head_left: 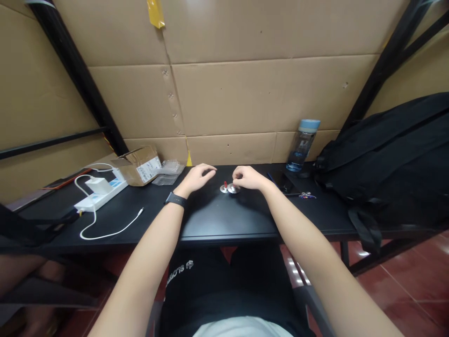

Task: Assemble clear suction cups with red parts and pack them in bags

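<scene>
The right hand (244,178) pinches the top of a round silver metal disc (233,189) above the black counter (217,220). Just left is a second silver metal disc with an upright red loop (223,189). The left hand (201,175), loosely spread, holds nothing. Farther right stands a clear blue-lidded bottle (300,145).

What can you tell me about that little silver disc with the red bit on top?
The silver disc is small, round and shiny, and looks like metal. A short red piece, perhaps a loop, stands up from its middle. It lies on the black table, between the two hands. On its right is a second disc, at the fingertips of the right hand; whether the two touch or overlap is too small to tell. The left hand is not touching it.
</scene>
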A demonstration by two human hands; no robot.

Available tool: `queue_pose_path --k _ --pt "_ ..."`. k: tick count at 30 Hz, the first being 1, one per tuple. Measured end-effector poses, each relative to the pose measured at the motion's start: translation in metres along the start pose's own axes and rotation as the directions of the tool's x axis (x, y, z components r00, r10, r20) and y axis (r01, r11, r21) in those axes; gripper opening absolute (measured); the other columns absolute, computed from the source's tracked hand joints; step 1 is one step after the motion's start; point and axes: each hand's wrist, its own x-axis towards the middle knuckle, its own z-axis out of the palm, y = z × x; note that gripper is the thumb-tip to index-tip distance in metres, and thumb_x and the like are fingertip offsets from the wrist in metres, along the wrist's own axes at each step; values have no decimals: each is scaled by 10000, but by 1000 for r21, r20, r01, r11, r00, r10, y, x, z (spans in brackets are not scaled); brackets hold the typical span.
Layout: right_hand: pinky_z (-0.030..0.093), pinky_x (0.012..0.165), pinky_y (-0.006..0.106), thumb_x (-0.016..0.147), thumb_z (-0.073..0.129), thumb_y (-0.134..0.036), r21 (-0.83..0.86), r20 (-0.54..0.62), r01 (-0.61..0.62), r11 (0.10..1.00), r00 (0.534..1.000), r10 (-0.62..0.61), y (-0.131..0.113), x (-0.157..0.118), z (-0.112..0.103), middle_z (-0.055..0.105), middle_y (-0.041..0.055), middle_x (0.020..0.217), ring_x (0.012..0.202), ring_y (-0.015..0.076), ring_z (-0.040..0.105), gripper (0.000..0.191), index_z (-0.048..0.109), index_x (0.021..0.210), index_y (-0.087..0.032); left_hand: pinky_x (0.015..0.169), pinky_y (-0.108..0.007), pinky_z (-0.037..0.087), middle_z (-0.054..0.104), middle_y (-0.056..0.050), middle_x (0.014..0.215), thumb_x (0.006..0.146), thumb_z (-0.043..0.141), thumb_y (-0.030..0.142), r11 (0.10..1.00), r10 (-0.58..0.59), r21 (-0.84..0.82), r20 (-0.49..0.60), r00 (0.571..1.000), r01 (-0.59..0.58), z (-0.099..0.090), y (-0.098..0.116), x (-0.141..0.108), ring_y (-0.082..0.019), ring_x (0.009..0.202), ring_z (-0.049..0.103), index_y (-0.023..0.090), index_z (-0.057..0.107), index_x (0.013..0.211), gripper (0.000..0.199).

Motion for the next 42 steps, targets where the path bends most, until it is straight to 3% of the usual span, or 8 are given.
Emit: queue_pose_path --k 3,8,14,16,23,34,38,42 --pt "439 673 233 710 640 -159 -43 79 -42 998 996 46 3 -3 -5 696 6 780 738 154 615 79 692 657 -186 1005 -379 511 745 -83 1144 907 599 354 983 -172 40 -124 977 178 -18 -35 -4 -241 1065 679 201 754 1086 282" --pt "446 670 231 718 654 -184 -87 132 -67 994 988 78 9 -2 -6 711 8 773 738 161 628 82 731 693 -197 1000 -348 508 731 -90 1152 890 543 253 924 -337 51 -355 872 378 -52 -81 -18 -220 1063 665 171 719 1089 278" --pt "446 669 233 725 640 -181 -81 177 -54 995 982 68 8 -3 -6 726 17 788 758 169 650 103 731 679 -200 984 -370 485 684 -104 1124 833 525 146 780 -388 151 -644 659 607 -83 -90 -41 -236 1014 647 184 677 1165 367" --pt "446 665 233 727 635 -184 -81 190 -58 995 979 73 7 -4 -6 727 13 781 751 168 652 110 734 685 -204 1003 -429 464 675 -117 1167 804 557 132 723 -421 179 -652 630 667 -84 -89 -46 -284 1099 620 209 683 1183 407" --pt "444 662 232 738 632 -193 -92 207 -65 994 975 83 6 -4 -6 727 3 762 732 163 652 116 746 720 -209 1017 -653 364 646 -144 1329 889 609 345 695 -502 269 -483 718 667 -71 -87 -46 -436 1281 495 265 747 1102 266" --pt "437 648 235 736 620 -184 -55 237 -79 995 967 90 4 -5 -7 729 -5 732 709 160 651 126 740 710 -213 1006 -588 376 679 -137 1243 870 604 333 693 -464 229 -585 665 684 -73 -80 -46 -409 1234 485 244 783 999 238" --pt "437 650 231 735 628 -182 -57 238 -84 995 967 95 5 -4 -6 734 -3 746 720 161 653 125 745 712 -217 1046 -516 347 661 -110 1244 938 540 363 745 -339 248 -659 672 619 -78 -67 -42 -351 1240 483 249 770 1024 271" --pt "421 623 232 736 620 -176 -60 256 -78 995 962 91 4 -4 -7 726 -6 730 691 155 638 134 746 714 -218 1090 -495 290 635 -99 1270 978 520 332 841 -156 321 -626 764 436 -67 -36 -27 -321 1267 470 248 763 1064 270"
